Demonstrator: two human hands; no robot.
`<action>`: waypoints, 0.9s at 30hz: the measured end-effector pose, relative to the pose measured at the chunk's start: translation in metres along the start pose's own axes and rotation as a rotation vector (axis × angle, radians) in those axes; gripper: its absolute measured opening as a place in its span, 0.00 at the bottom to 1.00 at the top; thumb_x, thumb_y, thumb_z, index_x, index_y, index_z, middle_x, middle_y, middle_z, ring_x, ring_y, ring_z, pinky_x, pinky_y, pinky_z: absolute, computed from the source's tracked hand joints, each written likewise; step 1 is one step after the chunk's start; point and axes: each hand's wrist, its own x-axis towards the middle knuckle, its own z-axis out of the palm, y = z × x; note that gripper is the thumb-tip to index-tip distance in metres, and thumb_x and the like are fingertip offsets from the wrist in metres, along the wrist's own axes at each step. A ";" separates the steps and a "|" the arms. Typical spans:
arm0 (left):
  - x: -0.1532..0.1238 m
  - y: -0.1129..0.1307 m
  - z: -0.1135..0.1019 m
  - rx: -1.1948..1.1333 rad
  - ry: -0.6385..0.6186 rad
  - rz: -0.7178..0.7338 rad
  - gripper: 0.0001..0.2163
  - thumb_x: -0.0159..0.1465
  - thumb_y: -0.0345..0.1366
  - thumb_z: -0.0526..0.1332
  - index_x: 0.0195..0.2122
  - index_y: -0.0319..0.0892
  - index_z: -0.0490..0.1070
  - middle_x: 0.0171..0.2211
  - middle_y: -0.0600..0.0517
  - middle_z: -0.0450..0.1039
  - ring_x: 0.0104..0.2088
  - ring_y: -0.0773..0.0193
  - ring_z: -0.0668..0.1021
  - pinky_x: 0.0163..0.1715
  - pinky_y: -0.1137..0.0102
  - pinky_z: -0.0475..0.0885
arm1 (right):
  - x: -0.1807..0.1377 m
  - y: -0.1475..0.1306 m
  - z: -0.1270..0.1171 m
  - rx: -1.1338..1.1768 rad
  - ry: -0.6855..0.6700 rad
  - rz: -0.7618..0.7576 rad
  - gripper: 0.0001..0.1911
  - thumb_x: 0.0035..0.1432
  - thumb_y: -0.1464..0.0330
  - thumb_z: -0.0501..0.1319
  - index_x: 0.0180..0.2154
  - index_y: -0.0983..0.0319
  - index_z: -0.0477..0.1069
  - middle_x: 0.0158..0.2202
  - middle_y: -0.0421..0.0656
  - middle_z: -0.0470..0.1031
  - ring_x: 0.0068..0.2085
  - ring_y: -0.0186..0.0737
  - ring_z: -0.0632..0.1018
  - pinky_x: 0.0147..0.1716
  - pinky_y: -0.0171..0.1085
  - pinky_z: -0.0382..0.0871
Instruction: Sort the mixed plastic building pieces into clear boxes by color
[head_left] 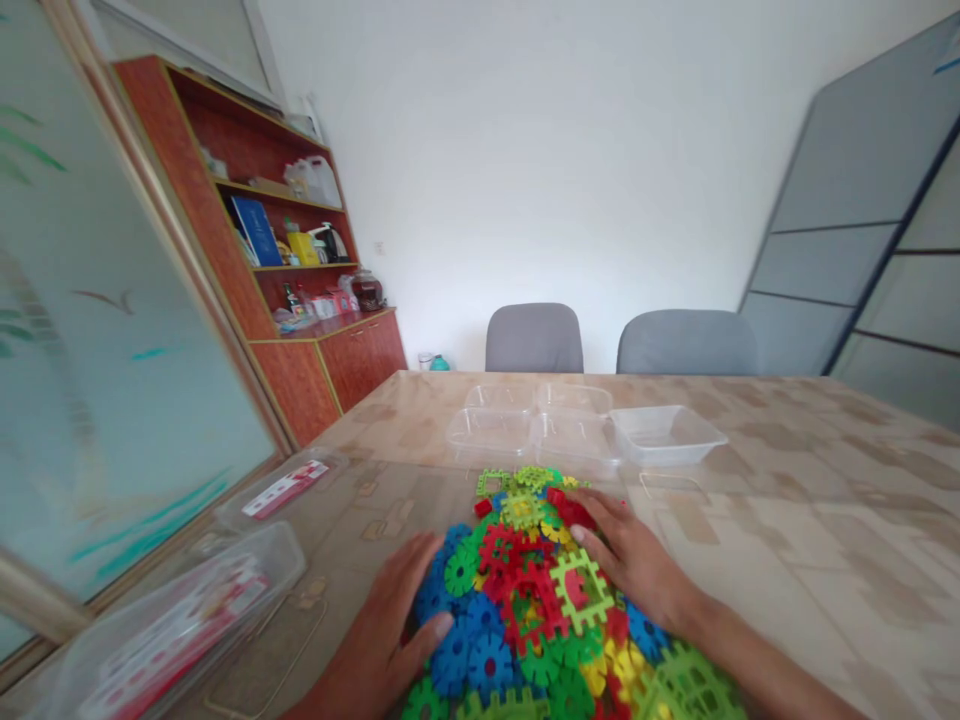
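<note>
A heap of plastic interlocking building pieces (517, 600) lies in front of me, mixing blue and green notched discs with red, yellow and lime square frames. My left hand (394, 625) rests along the heap's left side beside the blue discs (472, 645), thumb apart from the fingers. On the far right side, my right hand (637, 560) reaches over the pile, its fingers stretched out against red pieces (566, 508). A lime square frame (581, 590) lies just below the right thumb. Neither hand is closed around a piece; the fingertips are partly hidden.
Several clear plastic containers (491, 430) stand in a group beyond the heap, with a whitish one (667, 435) at their right. At left are a lidded plastic box (180, 620) and a lid with a label (285, 488). Grey chairs (534, 338) stand behind the table (810, 520).
</note>
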 end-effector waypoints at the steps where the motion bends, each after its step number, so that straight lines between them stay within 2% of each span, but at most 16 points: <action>1: -0.008 0.003 0.006 -0.050 -0.017 0.013 0.29 0.67 0.48 0.51 0.67 0.56 0.42 0.68 0.51 0.47 0.65 0.48 0.57 0.60 0.50 0.60 | -0.001 -0.002 0.001 0.024 -0.033 -0.006 0.24 0.67 0.58 0.48 0.60 0.61 0.62 0.59 0.51 0.67 0.60 0.47 0.67 0.59 0.50 0.61; 3: -0.016 0.017 0.014 -0.122 -0.059 0.081 0.31 0.65 0.49 0.53 0.67 0.58 0.41 0.69 0.53 0.43 0.66 0.47 0.55 0.60 0.50 0.61 | -0.003 -0.005 -0.001 0.045 -0.064 -0.013 0.26 0.67 0.56 0.49 0.61 0.60 0.60 0.60 0.50 0.66 0.61 0.46 0.66 0.60 0.50 0.60; 5: -0.008 0.033 0.015 -0.142 -0.072 0.114 0.30 0.65 0.49 0.54 0.67 0.59 0.44 0.69 0.54 0.43 0.66 0.47 0.52 0.61 0.49 0.58 | 0.001 -0.005 -0.006 0.044 -0.061 -0.021 0.27 0.67 0.55 0.47 0.61 0.61 0.59 0.61 0.50 0.65 0.61 0.45 0.66 0.60 0.48 0.60; 9: 0.043 0.043 0.008 -0.150 -0.017 0.023 0.20 0.69 0.45 0.48 0.62 0.51 0.58 0.65 0.50 0.56 0.64 0.53 0.58 0.63 0.52 0.54 | 0.031 0.000 -0.006 0.008 -0.054 -0.063 0.24 0.68 0.58 0.45 0.57 0.63 0.65 0.56 0.51 0.71 0.57 0.44 0.70 0.59 0.46 0.61; 12: 0.083 0.035 0.007 -0.152 -0.039 0.027 0.21 0.68 0.44 0.50 0.60 0.45 0.61 0.62 0.46 0.60 0.63 0.54 0.61 0.63 0.55 0.55 | 0.052 -0.003 0.006 -0.003 -0.081 -0.086 0.24 0.67 0.57 0.48 0.55 0.64 0.67 0.55 0.53 0.72 0.56 0.50 0.70 0.58 0.51 0.61; 14: 0.096 0.031 0.009 -0.148 -0.066 0.046 0.21 0.67 0.44 0.52 0.58 0.44 0.63 0.61 0.46 0.63 0.61 0.53 0.63 0.62 0.54 0.55 | 0.056 -0.010 0.011 0.003 -0.100 -0.105 0.25 0.66 0.56 0.49 0.55 0.64 0.68 0.55 0.54 0.72 0.56 0.52 0.70 0.57 0.53 0.61; 16: 0.095 0.029 0.009 -0.158 -0.085 0.049 0.19 0.67 0.44 0.51 0.56 0.45 0.66 0.56 0.46 0.68 0.58 0.54 0.67 0.60 0.56 0.60 | 0.050 -0.018 0.007 0.028 -0.134 -0.142 0.23 0.67 0.56 0.49 0.54 0.61 0.69 0.53 0.51 0.74 0.54 0.48 0.72 0.56 0.49 0.63; 19: 0.079 0.029 0.001 -0.206 -0.093 0.058 0.17 0.69 0.43 0.49 0.54 0.46 0.68 0.51 0.48 0.72 0.53 0.58 0.72 0.55 0.61 0.66 | 0.028 -0.022 -0.015 0.110 -0.168 -0.203 0.19 0.68 0.58 0.48 0.53 0.56 0.69 0.53 0.44 0.74 0.53 0.41 0.73 0.55 0.41 0.66; 21: 0.069 0.028 -0.005 -0.245 -0.082 0.070 0.16 0.69 0.43 0.48 0.54 0.48 0.68 0.50 0.49 0.72 0.52 0.59 0.72 0.55 0.63 0.67 | 0.010 -0.015 -0.030 0.169 -0.118 -0.207 0.18 0.68 0.59 0.48 0.53 0.55 0.69 0.53 0.44 0.74 0.54 0.42 0.73 0.55 0.42 0.66; 23: 0.064 0.027 -0.008 -0.254 -0.044 0.073 0.17 0.69 0.43 0.49 0.55 0.48 0.66 0.55 0.49 0.69 0.56 0.57 0.69 0.58 0.61 0.63 | -0.008 0.000 -0.037 0.150 0.017 -0.107 0.19 0.68 0.59 0.48 0.52 0.56 0.70 0.53 0.46 0.74 0.54 0.46 0.73 0.54 0.48 0.67; 25: 0.065 0.027 -0.006 -0.251 -0.026 0.047 0.19 0.68 0.43 0.49 0.59 0.46 0.63 0.61 0.48 0.62 0.61 0.55 0.64 0.62 0.58 0.57 | -0.024 0.015 -0.032 0.072 0.173 0.067 0.21 0.67 0.57 0.48 0.50 0.58 0.72 0.52 0.49 0.75 0.53 0.52 0.74 0.53 0.54 0.68; 27: 0.069 0.030 0.000 -0.283 -0.081 0.029 0.21 0.68 0.44 0.49 0.60 0.45 0.62 0.63 0.49 0.60 0.63 0.55 0.62 0.63 0.58 0.55 | -0.037 0.024 -0.021 0.050 0.228 0.154 0.23 0.65 0.54 0.48 0.49 0.59 0.73 0.51 0.51 0.76 0.52 0.54 0.75 0.53 0.57 0.68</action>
